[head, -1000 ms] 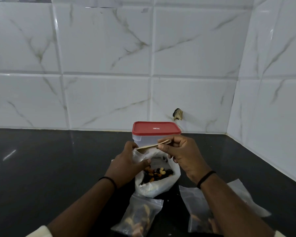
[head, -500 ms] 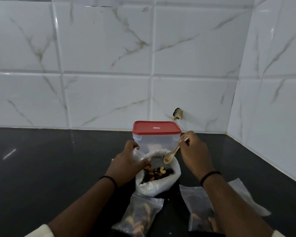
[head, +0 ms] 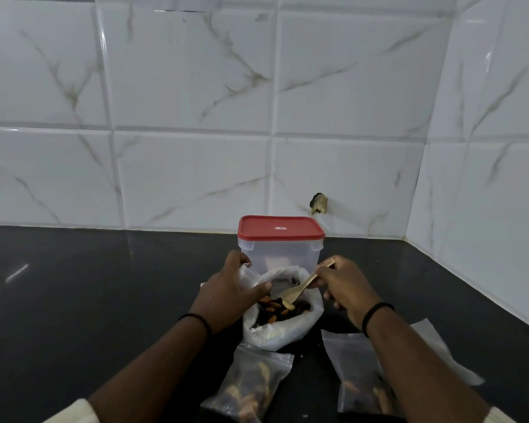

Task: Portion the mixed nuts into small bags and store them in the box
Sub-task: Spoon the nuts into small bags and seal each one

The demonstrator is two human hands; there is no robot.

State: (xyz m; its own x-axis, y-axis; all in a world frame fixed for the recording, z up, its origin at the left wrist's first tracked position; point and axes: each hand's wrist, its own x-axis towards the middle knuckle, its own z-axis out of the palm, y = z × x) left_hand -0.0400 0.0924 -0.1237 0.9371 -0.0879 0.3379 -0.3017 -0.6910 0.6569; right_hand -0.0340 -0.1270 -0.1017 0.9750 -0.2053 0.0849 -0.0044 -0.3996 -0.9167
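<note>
Now spoon (head: 303, 285) in right hand (head: 345, 288) — tip among bagged nuts (head: 280, 311).

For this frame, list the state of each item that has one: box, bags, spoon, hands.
box: lid on, upright
large nut bag: open, held at rim
wooden spoon: bowl dipped into nuts
left small bag: filled, lying flat
right small bag: holds nuts, partly hidden
left hand: gripping bag
right hand: holding spoon

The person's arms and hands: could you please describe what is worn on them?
Both hands are bare, with no gloves or rings that I can make out. The left hand has a thin black band around the wrist, and the right hand has a matching one. Cream sleeve cuffs show at the bottom corners, pushed up the forearms.
</note>
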